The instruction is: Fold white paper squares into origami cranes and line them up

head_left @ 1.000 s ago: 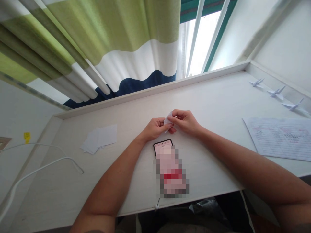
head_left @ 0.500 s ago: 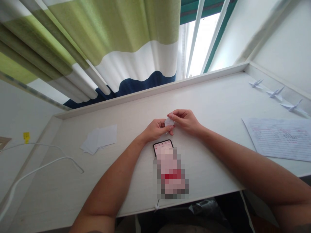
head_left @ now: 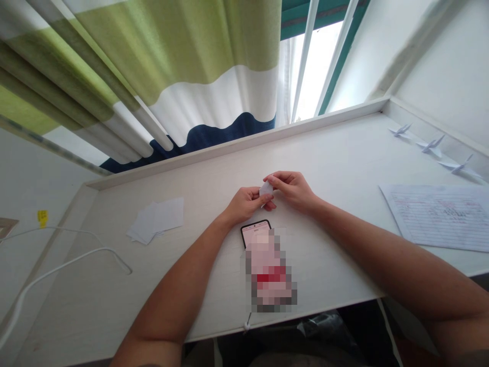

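Observation:
A small folded piece of white paper point(head_left: 265, 189) is held between my two hands above the white desk. My left hand point(head_left: 246, 203) grips its lower left side, with the thumb lying across it. At its upper right edge, the thumb and index finger of my right hand point(head_left: 291, 187) pinch the paper. Just below my hands lies a phone point(head_left: 256, 232) with a lit pinkish screen, most of it blurred out by pixels.
Loose white paper sheets point(head_left: 162, 218) lie on the left, near a white cable point(head_left: 97, 250). Lined written sheets point(head_left: 439, 216) rest on the right. Several folded paper shapes point(head_left: 431, 145) line the right wall. A raised ledge point(head_left: 237, 149) and a curtain point(head_left: 214, 97) bound the back.
My hands stay nearly in place; the right fingers have shifted very slightly on the folded paper. The whole view has moved a little.

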A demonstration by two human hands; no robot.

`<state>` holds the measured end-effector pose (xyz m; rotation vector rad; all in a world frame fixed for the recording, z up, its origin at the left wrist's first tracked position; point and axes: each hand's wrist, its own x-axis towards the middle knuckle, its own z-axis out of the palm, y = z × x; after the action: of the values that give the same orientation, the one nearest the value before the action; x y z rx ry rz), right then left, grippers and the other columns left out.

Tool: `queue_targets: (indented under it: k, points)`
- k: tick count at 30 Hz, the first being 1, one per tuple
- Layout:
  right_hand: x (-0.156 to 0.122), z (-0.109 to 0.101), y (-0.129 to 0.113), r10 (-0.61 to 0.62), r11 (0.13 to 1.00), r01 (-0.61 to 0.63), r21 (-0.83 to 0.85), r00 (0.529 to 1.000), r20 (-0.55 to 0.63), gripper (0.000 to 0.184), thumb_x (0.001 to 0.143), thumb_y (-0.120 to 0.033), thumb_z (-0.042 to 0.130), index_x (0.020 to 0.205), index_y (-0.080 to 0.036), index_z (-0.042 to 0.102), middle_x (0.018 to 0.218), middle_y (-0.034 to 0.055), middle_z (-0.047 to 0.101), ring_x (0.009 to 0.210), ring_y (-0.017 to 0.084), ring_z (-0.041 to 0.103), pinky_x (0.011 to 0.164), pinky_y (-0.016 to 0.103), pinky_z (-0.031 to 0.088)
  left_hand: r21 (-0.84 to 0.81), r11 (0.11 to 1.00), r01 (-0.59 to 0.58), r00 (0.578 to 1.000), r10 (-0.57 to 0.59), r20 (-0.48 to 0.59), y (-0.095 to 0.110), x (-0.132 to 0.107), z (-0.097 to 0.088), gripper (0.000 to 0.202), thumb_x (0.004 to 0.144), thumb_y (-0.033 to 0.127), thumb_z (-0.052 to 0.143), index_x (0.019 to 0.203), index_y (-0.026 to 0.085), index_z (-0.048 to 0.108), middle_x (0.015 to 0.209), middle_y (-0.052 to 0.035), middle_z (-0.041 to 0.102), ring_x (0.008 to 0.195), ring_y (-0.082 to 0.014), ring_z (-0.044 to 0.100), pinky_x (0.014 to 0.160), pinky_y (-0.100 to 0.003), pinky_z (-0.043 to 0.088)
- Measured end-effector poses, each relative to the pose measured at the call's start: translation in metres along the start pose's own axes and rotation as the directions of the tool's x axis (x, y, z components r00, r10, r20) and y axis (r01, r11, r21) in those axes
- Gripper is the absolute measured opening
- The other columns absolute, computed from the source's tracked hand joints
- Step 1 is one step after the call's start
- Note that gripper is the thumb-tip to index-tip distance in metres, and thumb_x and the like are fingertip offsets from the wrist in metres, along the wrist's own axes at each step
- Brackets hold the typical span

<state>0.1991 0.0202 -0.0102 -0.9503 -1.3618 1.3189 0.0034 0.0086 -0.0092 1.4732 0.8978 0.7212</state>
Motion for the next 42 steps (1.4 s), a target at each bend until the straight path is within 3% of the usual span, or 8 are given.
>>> queue_targets:
  k: [4,9,18,23,30,37,42]
  points:
    - [0.0024,-0.0013,0.0017,-0.032,0.999,0.032,-0.011,0.999,-0.024,0.054,0.079,-0.073,0.082,0.089,-0.020,0.081,0.078,0.0035,0.077,0.073,0.017,0.066,0.076,0.035,0.056,-0.008,1.000,0.003,1.000,-0.003,-0.001,-0.0014,0.0004,0.0001,0.053,0.087,0.064,0.081,0.097,0.012,0.079,0.093,-0.0136,0.084,0.087,-0.0225,0.078,0.088,-0.036,0.060]
    - [0.0010,-0.0017,0.0027,-0.077,0.997,0.077,-0.018,0.997,-0.024,0.046,0.084,-0.067,0.080,0.084,-0.021,0.080,0.079,0.0041,0.076,0.075,0.018,0.067,0.077,0.036,0.057,-0.002,1.000,0.014,1.000,-0.014,0.023,-0.0033,0.0013,-0.0018,0.055,0.087,0.066,0.079,0.094,0.012,0.078,0.087,-0.0121,0.083,0.083,-0.0218,0.077,0.088,-0.036,0.059]
    - [0.0031,-0.0025,0.0031,-0.104,0.991,0.095,-0.090,0.990,-0.094,0.044,0.088,-0.063,0.076,0.080,-0.019,0.077,0.062,0.0006,0.065,0.058,0.013,0.056,0.056,0.031,0.046,-0.016,1.000,0.014,0.998,-0.013,0.064,0.0001,0.0004,-0.0018,0.051,0.084,0.062,0.084,0.091,0.013,0.076,0.086,-0.0104,0.081,0.083,-0.0198,0.074,0.085,-0.033,0.056]
    - [0.0026,-0.0017,0.0026,-0.066,0.996,0.063,-0.056,0.997,-0.051,0.048,0.084,-0.066,0.080,0.082,-0.019,0.075,0.069,0.0025,0.070,0.059,0.013,0.058,0.056,0.030,0.048,-0.004,1.000,0.031,0.999,-0.031,0.044,-0.0008,0.0002,-0.0026,0.052,0.086,0.063,0.081,0.094,0.012,0.077,0.088,-0.0123,0.083,0.083,-0.0210,0.076,0.088,-0.035,0.057]
    - [0.0004,-0.0023,0.0000,-0.026,0.998,0.028,-0.049,0.999,0.038,0.052,0.081,-0.069,0.082,0.073,-0.020,0.069,0.068,0.0017,0.069,0.061,0.014,0.060,0.060,0.031,0.051,-0.013,0.999,0.048,0.998,-0.047,0.051,-0.0015,-0.0006,-0.0032,0.051,0.084,0.063,0.084,0.080,0.014,0.072,0.086,-0.0127,0.083,0.084,-0.0215,0.076,0.088,-0.036,0.058]
    - [0.0001,-0.0045,0.0004,-0.073,0.996,0.074,-0.039,0.997,0.032,0.051,0.088,-0.063,0.079,0.063,-0.020,0.065,0.062,-0.0002,0.062,0.059,0.013,0.055,0.058,0.030,0.045,-0.035,0.999,0.009,0.999,-0.007,0.050,0.0024,-0.0011,-0.0017,0.050,0.082,0.059,0.086,0.096,0.012,0.076,0.091,-0.0117,0.082,0.087,-0.0217,0.076,0.087,-0.035,0.057]
    - [-0.0013,-0.0027,-0.0003,0.040,0.999,-0.042,0.015,0.993,0.111,0.044,0.082,-0.061,0.084,0.072,-0.020,0.068,0.071,0.0008,0.068,0.061,0.015,0.061,0.058,0.031,0.050,-0.033,0.998,-0.056,0.998,0.056,-0.018,-0.0004,0.0017,0.0003,0.053,0.090,0.065,0.075,0.091,0.012,0.077,0.089,-0.0108,0.081,0.083,-0.0195,0.074,0.081,-0.031,0.054]
